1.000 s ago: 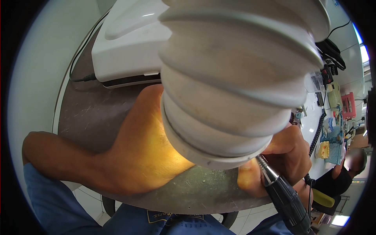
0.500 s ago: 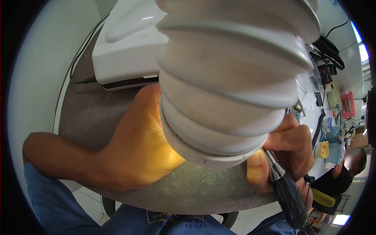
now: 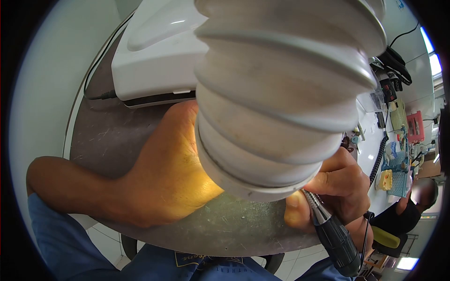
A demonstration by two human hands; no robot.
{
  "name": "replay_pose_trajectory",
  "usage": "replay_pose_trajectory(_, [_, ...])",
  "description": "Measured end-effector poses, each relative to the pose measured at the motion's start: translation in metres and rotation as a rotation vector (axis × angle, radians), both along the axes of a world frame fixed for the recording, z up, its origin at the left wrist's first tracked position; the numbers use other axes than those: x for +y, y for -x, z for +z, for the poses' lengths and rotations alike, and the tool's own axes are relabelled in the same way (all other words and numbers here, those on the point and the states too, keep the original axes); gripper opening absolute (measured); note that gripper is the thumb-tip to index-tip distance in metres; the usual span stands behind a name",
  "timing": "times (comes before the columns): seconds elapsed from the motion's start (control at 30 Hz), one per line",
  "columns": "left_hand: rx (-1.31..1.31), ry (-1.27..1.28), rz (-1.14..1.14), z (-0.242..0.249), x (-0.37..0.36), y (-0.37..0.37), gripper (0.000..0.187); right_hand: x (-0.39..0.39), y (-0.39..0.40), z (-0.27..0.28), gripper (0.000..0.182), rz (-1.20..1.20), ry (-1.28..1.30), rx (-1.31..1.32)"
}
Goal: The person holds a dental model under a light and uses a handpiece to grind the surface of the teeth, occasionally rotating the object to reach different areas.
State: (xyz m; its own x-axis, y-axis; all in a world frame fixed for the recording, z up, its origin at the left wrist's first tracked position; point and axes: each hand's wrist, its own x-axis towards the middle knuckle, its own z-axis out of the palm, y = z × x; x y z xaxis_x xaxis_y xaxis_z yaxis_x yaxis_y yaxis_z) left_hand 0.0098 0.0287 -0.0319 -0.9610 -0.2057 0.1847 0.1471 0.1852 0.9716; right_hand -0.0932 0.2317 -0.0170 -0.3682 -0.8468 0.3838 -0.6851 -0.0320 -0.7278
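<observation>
My right hand [image 3: 340,180] is wrapped around a black and silver rotary handpiece [image 3: 335,239]. The tool's metal neck tilts up and left, and its tip is out of sight behind a ribbed white hose [image 3: 276,93]. On the other side of that hose lies my left hand [image 3: 176,173], lit yellow on its back. The hose covers its fingers, so whether they grip anything cannot be seen. Pale dust and scratches mark the grey tabletop [image 3: 225,229] between the hands.
Behind my left hand stands a white machine [image 3: 159,65] with a black cord [image 3: 101,97]. At the right are a blue basket [image 3: 398,182], a yellow dental model [image 3: 386,180] and a red tray [image 3: 415,126]. A person in black [image 3: 396,210] sits farther off.
My right hand and the handpiece have shifted slightly left, toward the hose. In the view the hose sits a little farther right. My left hand looks nearly unmoved.
</observation>
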Motion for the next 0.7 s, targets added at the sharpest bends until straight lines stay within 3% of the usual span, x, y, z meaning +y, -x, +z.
replay_pose_trajectory(0.17, [0.007,-0.095,0.000,-0.003,0.002,-0.001,0.044,-0.001,-0.001,-0.001,0.037,-0.006,-0.013,-0.023])
replay_pose_trajectory(0.23, [0.133,0.077,0.093,-0.013,0.007,-0.001,0.045,-0.001,-0.002,-0.001,0.038,-0.019,-0.015,-0.053])
replay_pose_trajectory(0.53, [-0.040,0.078,0.023,-0.003,0.002,-0.005,0.049,0.002,-0.001,-0.003,0.040,-0.028,-0.012,-0.003])
replay_pose_trajectory(0.7, [0.006,0.070,0.009,-0.002,0.000,-0.002,0.048,0.002,-0.004,-0.003,0.040,-0.043,-0.021,-0.071])
